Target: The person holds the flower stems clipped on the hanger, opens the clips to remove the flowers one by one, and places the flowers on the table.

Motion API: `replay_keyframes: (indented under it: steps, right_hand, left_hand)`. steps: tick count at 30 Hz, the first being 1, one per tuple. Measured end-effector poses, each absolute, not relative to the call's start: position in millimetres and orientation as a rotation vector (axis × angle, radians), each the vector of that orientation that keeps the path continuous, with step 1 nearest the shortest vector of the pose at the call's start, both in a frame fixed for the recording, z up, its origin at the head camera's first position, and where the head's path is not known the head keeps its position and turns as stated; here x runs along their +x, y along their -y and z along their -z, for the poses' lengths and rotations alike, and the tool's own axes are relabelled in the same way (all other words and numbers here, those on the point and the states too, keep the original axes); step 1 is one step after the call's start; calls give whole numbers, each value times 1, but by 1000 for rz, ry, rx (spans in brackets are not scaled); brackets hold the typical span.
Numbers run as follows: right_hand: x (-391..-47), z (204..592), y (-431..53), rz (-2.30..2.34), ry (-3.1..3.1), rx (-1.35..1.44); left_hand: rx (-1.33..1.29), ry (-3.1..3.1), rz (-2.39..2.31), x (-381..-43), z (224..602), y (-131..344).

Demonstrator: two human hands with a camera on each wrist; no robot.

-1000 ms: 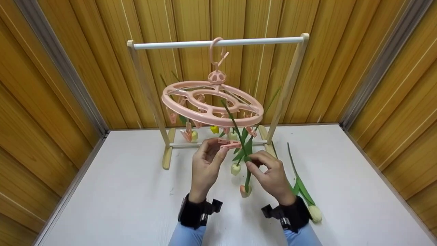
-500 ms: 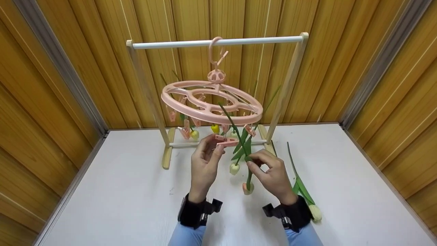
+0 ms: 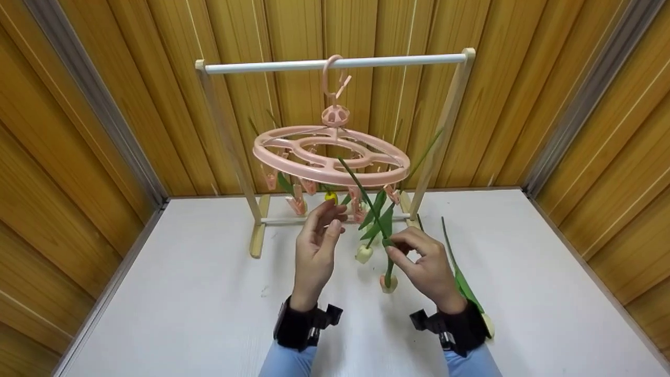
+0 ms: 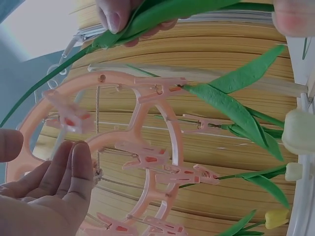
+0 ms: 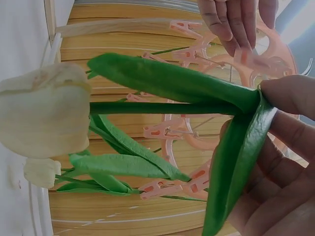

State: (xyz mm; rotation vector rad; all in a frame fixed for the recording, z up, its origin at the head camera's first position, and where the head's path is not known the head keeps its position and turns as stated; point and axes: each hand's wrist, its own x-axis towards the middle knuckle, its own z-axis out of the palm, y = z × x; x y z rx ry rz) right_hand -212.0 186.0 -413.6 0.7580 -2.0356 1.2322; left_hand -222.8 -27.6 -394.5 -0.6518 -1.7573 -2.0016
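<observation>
My right hand pinches an artificial tulip where its green leaves meet the stem. The stem slants up across the front of the pink hanger's rim, and the pale, peach-tinged bloom points down. To the left, my left hand holds nothing, its fingers relaxed and thumb apart. Just beyond its fingertips in the left wrist view hangs a pink clip. The round pink clip hanger hangs by its hook from a white bar. Several tulips, including a white one, hang upside down from its clips.
A white bar on a wooden-legged stand carries the hanger. Another tulip lies on the white table, right of my right hand and partly behind its wrist. Wood-patterned walls enclose the back and sides.
My left hand has let go of the pink clip it was squeezing, and the clip hangs free. The hanger has swung slightly right. My right hand has shifted a little right with the tulip.
</observation>
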Motion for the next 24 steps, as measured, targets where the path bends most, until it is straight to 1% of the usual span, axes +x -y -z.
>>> replay_keyframes:
  steps: [7,17,24]
  right_hand:
    - [-210,411,-195,-1205,2059,707]
    - [-204,408,-207,-1198,2068,639]
    - [-203,406,-219,-1183,2054,587]
  left_hand:
    - [-680,1784,1922,-221,394,26]
    - [-729,1918,1418,-217,401,26]
    - [-697,2004,1278,-213,408,32]
